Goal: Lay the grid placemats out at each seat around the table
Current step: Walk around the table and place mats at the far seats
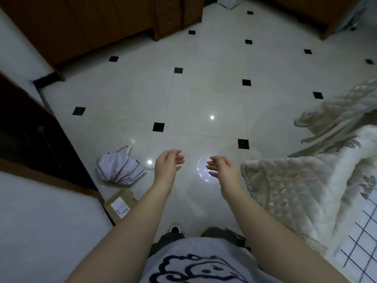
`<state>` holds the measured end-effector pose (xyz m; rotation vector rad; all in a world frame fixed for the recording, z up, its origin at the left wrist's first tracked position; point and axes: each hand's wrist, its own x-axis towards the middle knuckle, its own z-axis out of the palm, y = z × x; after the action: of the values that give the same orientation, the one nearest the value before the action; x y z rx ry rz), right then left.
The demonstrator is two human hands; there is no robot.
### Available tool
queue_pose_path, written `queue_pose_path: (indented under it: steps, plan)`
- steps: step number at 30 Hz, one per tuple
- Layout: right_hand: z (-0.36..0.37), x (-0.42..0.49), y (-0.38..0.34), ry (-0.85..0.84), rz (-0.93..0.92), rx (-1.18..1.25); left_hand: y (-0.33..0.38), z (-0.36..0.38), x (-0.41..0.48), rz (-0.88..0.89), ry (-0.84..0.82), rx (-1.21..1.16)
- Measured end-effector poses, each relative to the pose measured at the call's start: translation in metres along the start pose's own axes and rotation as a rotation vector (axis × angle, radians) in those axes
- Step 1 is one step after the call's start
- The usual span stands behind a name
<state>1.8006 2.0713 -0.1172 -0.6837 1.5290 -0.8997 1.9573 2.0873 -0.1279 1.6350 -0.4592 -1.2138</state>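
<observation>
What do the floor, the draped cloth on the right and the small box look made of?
Floor: likely glazed tile or polished stone; glossy, mirrors lamp spots, shows joint lines.
Cloth: quilted fabric, perhaps satin; stitched ridges, soft sheen, folds.
Box: brown cardboard, matte, white paper label.

Left hand (168, 166), right hand (221, 168): both empty, fingers loosely curled, held apart above the tiled floor (204, 88).
Pale bundle (119, 169), labelled cardboard box (120, 205): on the floor near its left edge.
Quilted cloth (285, 190): draped at right, with the grid placemat (359, 242) just beside it.
</observation>
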Motion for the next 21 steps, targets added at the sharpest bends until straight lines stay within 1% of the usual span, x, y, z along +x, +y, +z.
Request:
queue_pose_path:
  steps: [5, 10, 15, 21]
  plan:
    - [0.004, 0.042, -0.014, 0.082, 0.034, 0.024, 0.022, 0.025, 0.047, -0.017, -0.071, 0.027]
    - [0.008, 0.098, -0.03, 0.141, 0.061, 0.067, 0.043, 0.065, 0.095, -0.021, -0.145, 0.121]
    - [0.001, 0.181, -0.073, 0.207, 0.057, 0.152, 0.076, 0.136, 0.16, -0.023, -0.226, 0.219]
    - [-0.034, 0.276, -0.151, 0.277, 0.044, 0.211, 0.127, 0.252, 0.223, -0.014, -0.353, 0.296]
